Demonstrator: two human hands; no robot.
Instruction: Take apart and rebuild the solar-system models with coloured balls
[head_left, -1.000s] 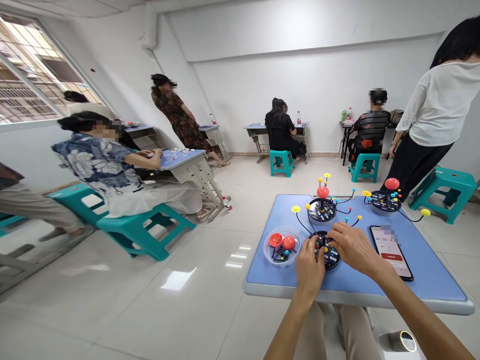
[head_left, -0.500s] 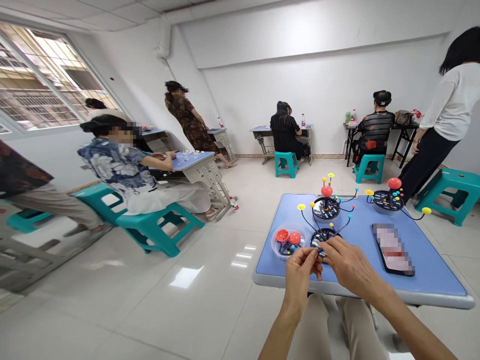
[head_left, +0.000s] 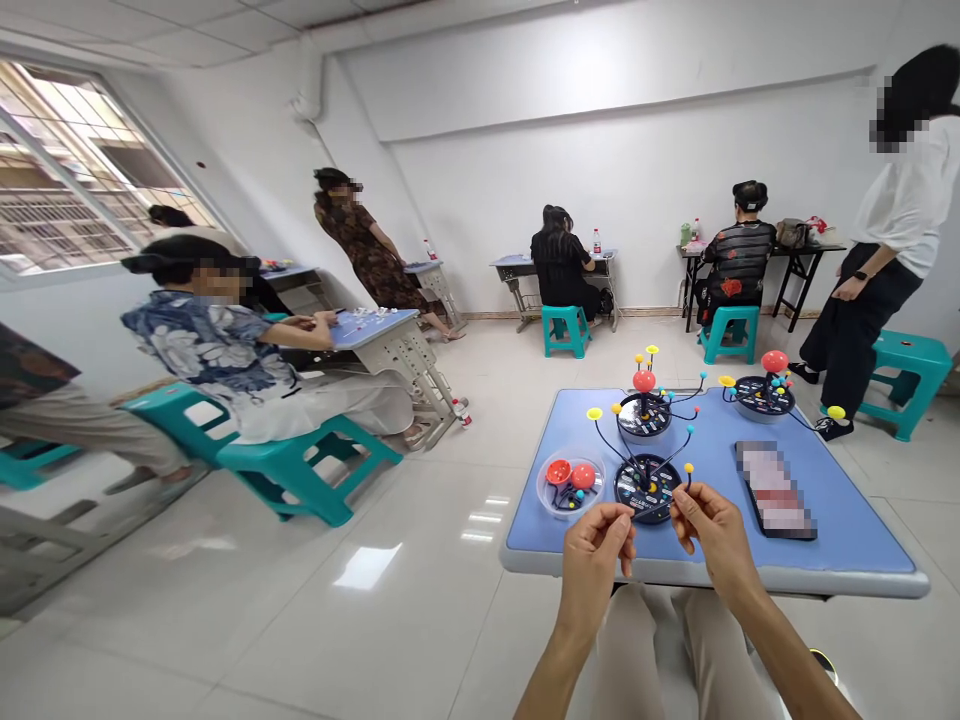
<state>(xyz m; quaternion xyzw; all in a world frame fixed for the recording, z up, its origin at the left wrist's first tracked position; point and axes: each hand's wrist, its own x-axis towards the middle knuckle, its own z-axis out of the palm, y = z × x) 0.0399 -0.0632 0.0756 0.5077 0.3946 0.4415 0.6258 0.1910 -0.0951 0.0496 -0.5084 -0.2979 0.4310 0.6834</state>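
In front of me, a thin bent black rod [head_left: 654, 510] spans the gap between my two hands, with a small orange ball [head_left: 688, 468] at its raised end. My left hand [head_left: 598, 550] pinches the rod's lower end between thumb and forefinger. Thumb and fingers of my right hand [head_left: 712, 535] close on it just below the ball. Behind the rod sits a round black model base [head_left: 637, 488] with curved arms, tipped by a yellow disc [head_left: 595, 414] and small coloured balls. Part of the base is hidden by my fingers.
A clear tub [head_left: 546, 500] with red half-shells and small parts is at left. Two orbit models with red balls [head_left: 644, 381] [head_left: 775, 362] stand at the back of the blue table [head_left: 847, 510]. A phone [head_left: 776, 490] lies right. Other people sit or stand farther off.
My hands have drawn apart, my right hand moving right, so the rod now shows between them. The orange ball has shifted right. The standing person at right has turned and brought their hands together.
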